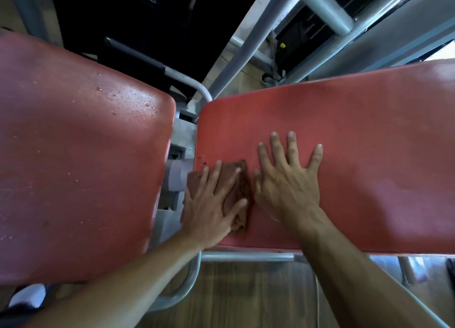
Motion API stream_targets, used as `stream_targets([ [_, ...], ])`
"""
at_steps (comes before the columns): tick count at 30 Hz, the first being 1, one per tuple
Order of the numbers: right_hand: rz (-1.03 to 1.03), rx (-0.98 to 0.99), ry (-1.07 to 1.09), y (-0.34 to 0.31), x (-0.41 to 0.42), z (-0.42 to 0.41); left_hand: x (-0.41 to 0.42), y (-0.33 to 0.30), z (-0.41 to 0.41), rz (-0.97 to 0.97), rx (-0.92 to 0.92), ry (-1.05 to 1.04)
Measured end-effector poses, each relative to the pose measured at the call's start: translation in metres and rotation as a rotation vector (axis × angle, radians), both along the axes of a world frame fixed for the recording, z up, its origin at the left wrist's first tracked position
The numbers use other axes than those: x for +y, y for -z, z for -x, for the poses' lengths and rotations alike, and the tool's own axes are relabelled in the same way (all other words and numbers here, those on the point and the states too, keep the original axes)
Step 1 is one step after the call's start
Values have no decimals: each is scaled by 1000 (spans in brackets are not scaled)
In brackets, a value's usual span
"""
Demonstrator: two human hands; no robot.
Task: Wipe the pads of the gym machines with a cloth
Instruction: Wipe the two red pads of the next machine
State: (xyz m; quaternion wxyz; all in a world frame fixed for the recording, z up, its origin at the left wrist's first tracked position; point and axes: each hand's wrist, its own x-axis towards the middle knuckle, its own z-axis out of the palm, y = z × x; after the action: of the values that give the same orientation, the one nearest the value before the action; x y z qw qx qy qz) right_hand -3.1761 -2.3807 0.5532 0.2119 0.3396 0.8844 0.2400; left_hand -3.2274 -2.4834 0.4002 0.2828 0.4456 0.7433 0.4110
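Observation:
Two red gym pads fill the view. The right pad [344,121] is where both my hands lie. My left hand [211,204] presses flat, fingers spread, on a brown-red cloth [242,187] near the pad's left edge. My right hand [288,180] rests flat on the bare pad just right of the cloth, fingers straight and spread. The left pad [73,155] is tilted and carries water droplets near its upper right corner.
A grey metal frame [182,140] shows in the gap between the pads, and a grey tube [246,256] runs under the right pad's near edge. Grey machine bars [322,7] and dark weight stacks stand behind. Wooden floor [246,298] lies below.

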Motion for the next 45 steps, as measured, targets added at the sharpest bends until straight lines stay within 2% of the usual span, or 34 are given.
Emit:
stream_targets([
  [4, 14, -32, -20, 12, -9, 7, -39, 17, -27, -41, -57, -91],
  [8, -11, -25, -35, 17, -9, 2, -35, 24, -24, -86, -77, -151],
  [16, -2, 13, -46, 23, -6, -1, 55, 15, 49, -45, -151, -25],
  [24, 16, 89, -62, 29, 1, -1, 153, 13, 121, -98, -89, -147],
  [31, 21, 50, -39, 27, 1, 2, 151, 12, 116, -89, 9, -162],
  [34, 35, 169, -22, 24, -1, 3, 123, 5, 94, -54, -20, -97],
  [36, 83, 298, 2, 22, -5, 4, 91, -8, 67, -30, -65, -31],
  [39, 175, 538, 53, 10, -9, 5, 52, -41, 28, 24, -27, 81],
  [42, 260, 733, 101, -12, -9, 2, 46, -72, 1, 89, 20, 160],
  [45, 212, 804, 101, -42, -2, -12, 54, -102, -20, 56, 38, 200],
])
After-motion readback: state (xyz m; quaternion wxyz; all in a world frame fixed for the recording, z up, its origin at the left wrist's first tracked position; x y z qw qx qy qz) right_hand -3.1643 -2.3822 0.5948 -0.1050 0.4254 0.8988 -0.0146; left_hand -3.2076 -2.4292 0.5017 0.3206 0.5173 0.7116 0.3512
